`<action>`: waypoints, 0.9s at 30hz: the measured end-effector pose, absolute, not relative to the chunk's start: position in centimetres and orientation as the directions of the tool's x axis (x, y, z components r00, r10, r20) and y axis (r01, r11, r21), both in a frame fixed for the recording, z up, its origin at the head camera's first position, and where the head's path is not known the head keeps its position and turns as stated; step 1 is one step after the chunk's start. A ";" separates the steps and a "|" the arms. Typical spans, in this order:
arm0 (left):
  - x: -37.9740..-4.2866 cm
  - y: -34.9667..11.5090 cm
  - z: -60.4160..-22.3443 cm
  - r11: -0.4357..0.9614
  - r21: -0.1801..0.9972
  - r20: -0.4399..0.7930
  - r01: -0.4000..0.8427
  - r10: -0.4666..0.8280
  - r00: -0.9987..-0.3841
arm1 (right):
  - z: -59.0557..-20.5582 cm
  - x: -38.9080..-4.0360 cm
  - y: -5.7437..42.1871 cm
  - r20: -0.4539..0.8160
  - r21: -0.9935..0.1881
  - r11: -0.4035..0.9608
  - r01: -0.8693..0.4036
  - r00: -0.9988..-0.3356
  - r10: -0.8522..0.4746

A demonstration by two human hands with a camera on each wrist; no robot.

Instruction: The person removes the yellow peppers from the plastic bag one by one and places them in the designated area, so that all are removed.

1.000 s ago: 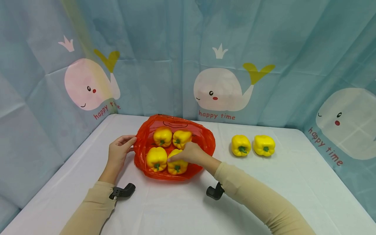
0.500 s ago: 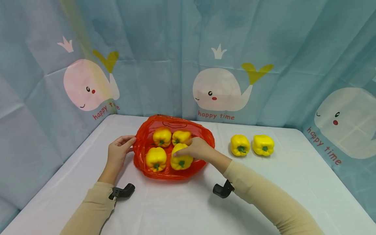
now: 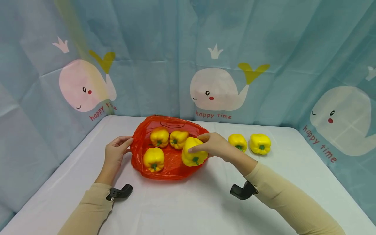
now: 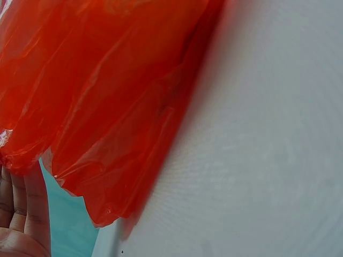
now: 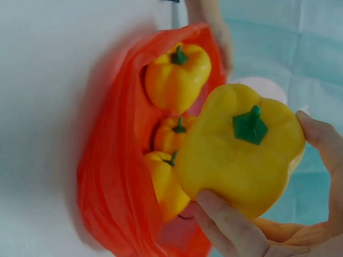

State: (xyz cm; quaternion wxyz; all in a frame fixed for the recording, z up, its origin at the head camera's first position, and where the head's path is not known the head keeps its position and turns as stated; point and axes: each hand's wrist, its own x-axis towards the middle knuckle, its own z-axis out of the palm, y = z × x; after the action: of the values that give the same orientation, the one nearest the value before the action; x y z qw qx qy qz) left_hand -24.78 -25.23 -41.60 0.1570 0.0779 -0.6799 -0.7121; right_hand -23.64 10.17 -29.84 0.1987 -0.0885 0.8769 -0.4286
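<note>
A red plastic bag (image 3: pixel 165 175) lies with its mouth spread towards me. My left hand (image 3: pixel 115 153) pinches its left rim between thumb and fingers; in the left wrist view the bag (image 4: pixel 107 118) covers the fingertips. Three yellow bell peppers (image 3: pixel 154 160) sit inside the bag, stems facing me. My right hand (image 3: pixel 218 146) grips another yellow bell pepper (image 3: pixel 193 154), which overlaps the bag's right side. From the right wrist, that held bell pepper (image 5: pixel 236 155) shows its green stem, with thumb and fingers on opposite sides.
To the right of the bag, two more yellow bell peppers (image 3: pixel 260 144) stand side by side on the white-covered table (image 3: pixel 176 209). A blue curtain (image 3: pixel 164 88) with printed whales closes off the back and sides. Black wrist cameras (image 3: pixel 242 191) stick out from both sleeves.
My right hand has lifted the front right bell pepper from its spot in the bag and moved it up and right to the bag's right edge. The left hand has stayed at the rim.
</note>
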 end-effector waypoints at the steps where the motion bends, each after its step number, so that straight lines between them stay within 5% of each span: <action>1: -24.8 -25.2 -41.6 -0.023 0.993 0.103 0.117 -0.330 -0.939 | -29.7 -23.5 10.6 -0.271 -0.791 0.612 0.014 -0.904 -0.330; 27: -24.9 -25.5 -41.8 -0.053 0.992 0.089 0.113 -0.329 -0.940 | -28.6 -21.3 19.8 -0.281 -0.747 0.662 0.063 -0.932 -0.228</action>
State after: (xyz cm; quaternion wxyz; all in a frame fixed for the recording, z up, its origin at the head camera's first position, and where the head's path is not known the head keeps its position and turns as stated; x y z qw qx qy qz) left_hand -24.92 -25.46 -41.85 0.1531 0.0804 -0.6708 -0.7212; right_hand -21.32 19.83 -28.62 0.1782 -0.0463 0.8939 -0.4087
